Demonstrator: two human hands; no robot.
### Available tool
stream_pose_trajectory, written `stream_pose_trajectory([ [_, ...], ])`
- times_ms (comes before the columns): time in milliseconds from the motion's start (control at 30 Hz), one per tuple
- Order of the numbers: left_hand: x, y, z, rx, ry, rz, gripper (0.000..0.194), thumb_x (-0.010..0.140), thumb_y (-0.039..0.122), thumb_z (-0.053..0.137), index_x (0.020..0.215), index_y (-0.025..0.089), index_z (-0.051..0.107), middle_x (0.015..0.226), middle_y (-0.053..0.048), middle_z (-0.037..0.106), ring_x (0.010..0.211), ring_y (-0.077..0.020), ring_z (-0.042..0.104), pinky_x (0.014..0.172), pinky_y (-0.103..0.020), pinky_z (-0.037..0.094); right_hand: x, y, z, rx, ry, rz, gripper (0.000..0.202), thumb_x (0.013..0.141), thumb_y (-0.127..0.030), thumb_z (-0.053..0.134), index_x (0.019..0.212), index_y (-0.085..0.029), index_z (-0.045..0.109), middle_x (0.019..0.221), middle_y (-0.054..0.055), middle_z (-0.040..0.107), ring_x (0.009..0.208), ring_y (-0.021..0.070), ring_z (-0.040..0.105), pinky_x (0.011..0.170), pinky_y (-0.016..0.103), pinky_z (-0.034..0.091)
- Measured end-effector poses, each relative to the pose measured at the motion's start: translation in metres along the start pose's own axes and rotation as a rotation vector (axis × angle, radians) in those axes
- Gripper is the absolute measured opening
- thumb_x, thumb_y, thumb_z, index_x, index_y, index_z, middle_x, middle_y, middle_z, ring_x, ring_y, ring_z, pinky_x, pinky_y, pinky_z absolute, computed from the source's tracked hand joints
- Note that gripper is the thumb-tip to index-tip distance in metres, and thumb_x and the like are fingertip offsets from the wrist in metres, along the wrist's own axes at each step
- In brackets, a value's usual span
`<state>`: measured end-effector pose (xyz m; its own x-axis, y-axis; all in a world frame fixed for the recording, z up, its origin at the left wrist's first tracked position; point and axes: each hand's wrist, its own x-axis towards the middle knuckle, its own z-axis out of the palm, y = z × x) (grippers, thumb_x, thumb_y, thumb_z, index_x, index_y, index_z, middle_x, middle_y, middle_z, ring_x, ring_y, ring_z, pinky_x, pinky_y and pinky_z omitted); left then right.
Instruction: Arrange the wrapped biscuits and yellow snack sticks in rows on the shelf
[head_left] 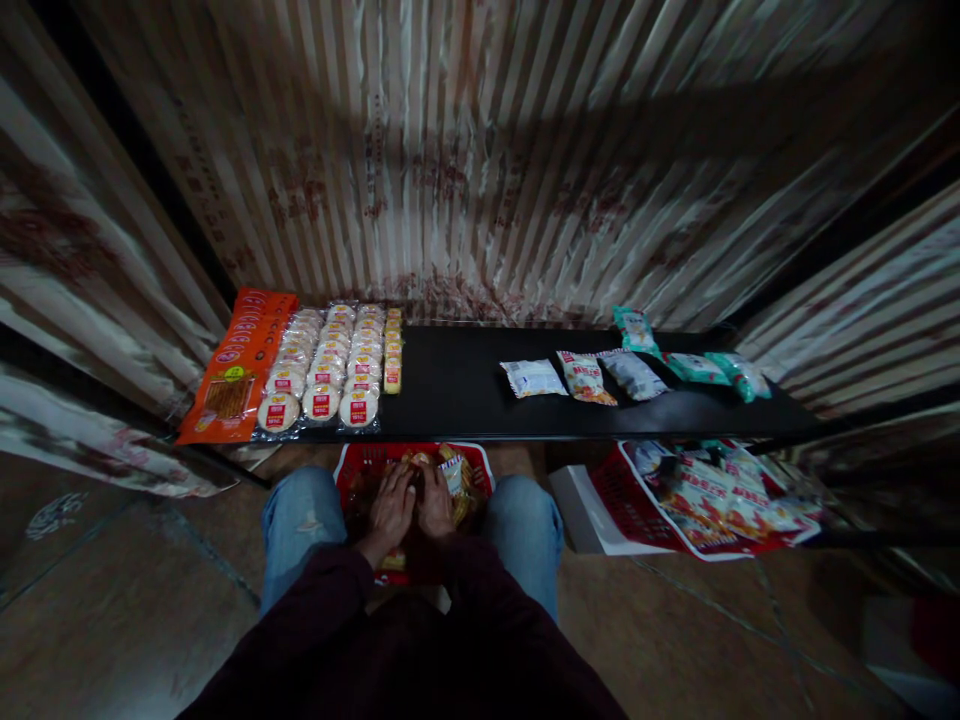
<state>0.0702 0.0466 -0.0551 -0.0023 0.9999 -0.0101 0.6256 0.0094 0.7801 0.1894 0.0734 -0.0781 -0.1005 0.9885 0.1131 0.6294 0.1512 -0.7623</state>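
Both of my hands are inside a red basket (pixel 487 462) between my knees, close side by side. My left hand (pixel 391 508) reaches forward with its fingers stretched over small wrapped snacks. My right hand (pixel 435 502) lies beside it, fingers also extended, touching the same pile; its fingertips are partly lost in the dim light. To its right in the basket are yellowish snack packets (pixel 469 480). Above the basket, on a black shelf (pixel 450 385), round wrapped crackers (pixel 322 402) stand in rows, beside a short row of yellow packets (pixel 393 350).
An orange snack bag (pixel 240 365) lies at the shelf's left end. White packets (pixel 534 378), a red-and-white packet (pixel 586 378) and green packets (pixel 697 368) lie toward the right. A second red basket (pixel 634 505) of snack bags stands below, beside a white box (pixel 589 510). Striped curtains (pixel 465 200) hang behind.
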Motion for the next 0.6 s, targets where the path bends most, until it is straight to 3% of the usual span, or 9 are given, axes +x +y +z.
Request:
stream_pose_trajectory([
  [100,0.007,-0.007,0.005,-0.008,-0.052,-0.091,0.058,0.075,0.012,0.047,0.133,0.018,0.051,0.149,-0.006,0.04,0.142,-0.0217,0.028,0.118,-0.038,0.023,-0.001,0.017,0.005,-0.015,-0.054,0.065,0.059,0.07,-0.006,0.049,0.129,-0.012,0.053,0.125,0.015,0.058,0.119,0.0242,0.054,0.105,0.041,0.042],
  [267,0.013,-0.012,0.016,-0.012,-0.136,-0.167,0.071,0.063,-0.002,0.048,0.132,0.014,0.054,0.15,-0.01,0.038,0.141,-0.0222,0.03,0.117,-0.033,0.025,0.012,0.016,0.006,0.034,-0.073,0.198,0.059,0.07,-0.003,0.046,0.128,-0.011,0.054,0.122,0.016,0.063,0.114,0.0235,0.06,0.101,0.041,0.046],
  [467,0.005,-0.015,0.021,-0.119,-0.073,-0.206,0.066,0.064,0.002,0.052,0.128,0.016,0.057,0.142,-0.011,0.049,0.137,-0.023,0.038,0.115,-0.035,0.027,0.016,0.008,0.011,0.142,-0.083,0.296,0.058,0.065,-0.005,0.049,0.121,-0.016,0.061,0.117,0.013,0.066,0.112,0.0238,0.062,0.1,0.04,0.046],
  [600,0.001,-0.012,0.015,-0.277,0.015,-0.265,0.063,0.066,0.006,0.053,0.128,0.021,0.056,0.137,-0.007,0.055,0.132,-0.0229,0.045,0.114,-0.037,0.029,0.011,0.008,0.013,0.273,-0.031,0.226,0.063,0.062,-0.007,0.045,0.123,-0.019,0.058,0.114,0.007,0.068,0.11,0.0196,0.062,0.1,0.04,0.046],
])
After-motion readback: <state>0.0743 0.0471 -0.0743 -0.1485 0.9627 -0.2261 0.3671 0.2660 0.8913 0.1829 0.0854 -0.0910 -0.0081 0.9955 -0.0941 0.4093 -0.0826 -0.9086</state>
